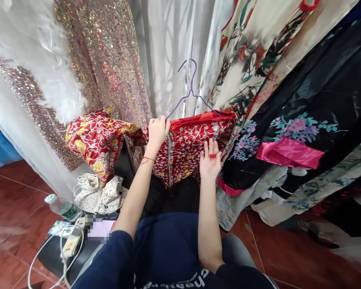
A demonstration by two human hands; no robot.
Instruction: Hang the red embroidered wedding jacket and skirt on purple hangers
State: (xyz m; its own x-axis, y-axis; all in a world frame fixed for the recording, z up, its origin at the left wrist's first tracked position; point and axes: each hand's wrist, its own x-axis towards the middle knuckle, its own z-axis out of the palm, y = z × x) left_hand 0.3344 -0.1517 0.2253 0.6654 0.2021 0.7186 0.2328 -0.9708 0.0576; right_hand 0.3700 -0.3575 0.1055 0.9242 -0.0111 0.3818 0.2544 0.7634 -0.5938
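A red garment (185,150) with silver and gold embroidery hangs in front of me on a purple wire hanger (191,91). My left hand (158,131) is closed on the garment's upper left edge, close to the hanger's left arm. My right hand (210,160) is in front of the garment's right part, palm up with its fingers stretched out. A small red strip (212,156) lies across those fingers; I cannot tell what it is. The hanger's hook points up in front of pale drapery.
Another red and gold embroidered piece (94,138) lies at left above a dotted white bag (99,194). A bottle (63,208) and a power strip (74,241) with white cables rest on a black surface. Sequined gowns (105,48) hang left, a black floral dress (313,96) right.
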